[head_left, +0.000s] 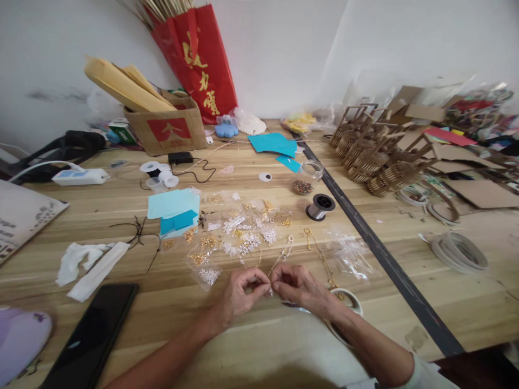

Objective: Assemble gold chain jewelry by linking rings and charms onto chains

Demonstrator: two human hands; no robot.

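Note:
My left hand (248, 289) and my right hand (295, 283) meet at the front of the table, thumbs and forefingers pinched close together. Between the fingertips is the end of a silver chain (279, 258), which runs up the tabletop to a round ring clasp. A small shiny bit hangs below the pinch, too small to name. Just right of my right hand lies a gold chain (322, 258) with its own clasp. Ahead of both hands spread small bags and piles of silver beads (247, 244) and gold beads (198, 259).
A wire spool (320, 207) and a glass jar of beads (308, 177) stand behind. To the right are a dark strip (365, 237), wooden baskets (377, 148) and a coiled band (460, 253). A phone (91, 335) and white tissue (97, 267) lie left, a white roll (351, 300) by my right wrist.

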